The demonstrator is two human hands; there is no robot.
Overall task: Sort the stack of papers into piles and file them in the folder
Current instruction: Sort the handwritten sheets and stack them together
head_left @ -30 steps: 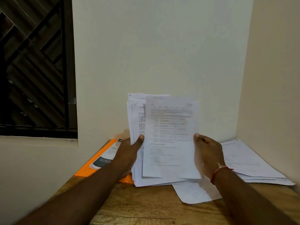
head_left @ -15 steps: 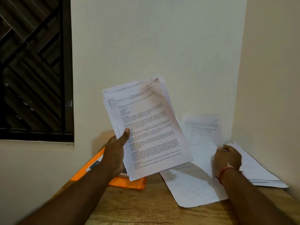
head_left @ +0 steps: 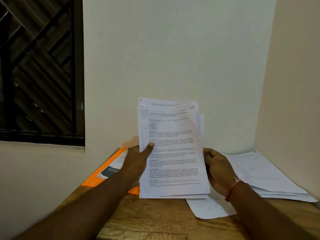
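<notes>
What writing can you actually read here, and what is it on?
"Q.1 Answer: C": top sheet of the held stack.
"Q.4 Answer: B": same sheet.
"Q.6 Answer: C": same sheet.
Body text there: too blurred.
Booklet on the orange folder: lettering unreadable.

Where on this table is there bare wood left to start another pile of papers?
Bare wood of the table runs along the near edge, between the orange folder and the loose sheet, below the held stack. The back is crowded: folder left, paper pile right, the left hand gripping the stack between.
</notes>
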